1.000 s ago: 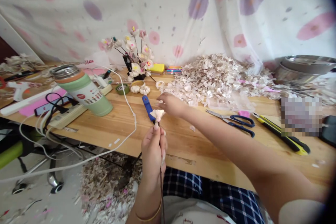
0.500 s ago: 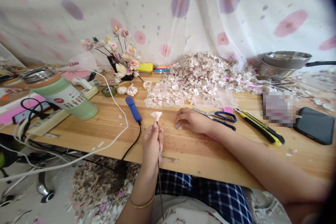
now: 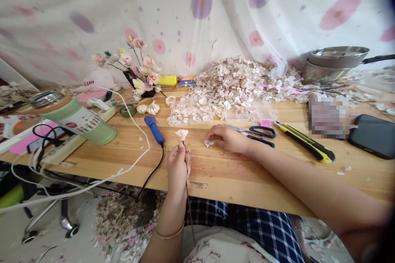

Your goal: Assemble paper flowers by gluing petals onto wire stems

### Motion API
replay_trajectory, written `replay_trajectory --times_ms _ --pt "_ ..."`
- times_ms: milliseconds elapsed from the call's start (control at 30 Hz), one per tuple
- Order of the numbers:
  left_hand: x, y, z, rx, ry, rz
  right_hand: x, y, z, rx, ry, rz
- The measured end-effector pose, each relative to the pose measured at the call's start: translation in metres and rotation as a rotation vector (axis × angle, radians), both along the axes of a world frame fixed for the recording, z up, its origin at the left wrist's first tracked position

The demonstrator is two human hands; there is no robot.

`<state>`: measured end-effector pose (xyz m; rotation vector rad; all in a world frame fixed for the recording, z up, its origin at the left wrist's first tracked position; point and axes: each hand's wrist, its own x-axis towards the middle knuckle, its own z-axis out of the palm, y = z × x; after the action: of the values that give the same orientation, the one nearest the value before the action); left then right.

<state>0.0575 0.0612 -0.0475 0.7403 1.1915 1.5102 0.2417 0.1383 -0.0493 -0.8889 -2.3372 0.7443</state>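
Note:
Upright in my left hand (image 3: 179, 162) is a handmade flower (image 3: 182, 134) with pale petals. The fingers are closed round its thin brown stem (image 3: 190, 213), which runs down past the table edge toward my lap. My right hand (image 3: 226, 139) rests on the table to the right, its fingers curled and closed at a small whitish petal (image 3: 207, 144); the palm side is hidden. Just behind that hand lie scissors (image 3: 262, 131) with dark blue handles. A blue hand tool (image 3: 154, 129) with a black cord lies left of the flower.
Behind are a petal heap (image 3: 234, 82) and clear plastic trays (image 3: 191, 121). A utility knife (image 3: 305, 141), phone (image 3: 372, 135) and metal pan (image 3: 327, 68) stand right. Left are a green tumbler (image 3: 80, 119), white cable (image 3: 146, 131) and flower arrangement (image 3: 145, 70).
The camera view has shifted slightly. My left hand still holds the flower in nearly the same place. The whitish petal now shows more plainly at my right fingertips.

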Motion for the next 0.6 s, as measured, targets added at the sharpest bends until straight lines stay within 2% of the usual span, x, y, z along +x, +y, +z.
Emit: replay_trajectory --times_ms 433,600 --pt "0.0004 -0.0001 -0.004 0.002 0.026 0.007 -0.0079 -0.0052 -0.0045 -0.134 0.101 -0.121" --pt "0.0036 -0.0011 -0.004 -0.005 0.039 -0.022 -0.0068 -0.0032 -0.0057 -0.125 0.121 -0.164"
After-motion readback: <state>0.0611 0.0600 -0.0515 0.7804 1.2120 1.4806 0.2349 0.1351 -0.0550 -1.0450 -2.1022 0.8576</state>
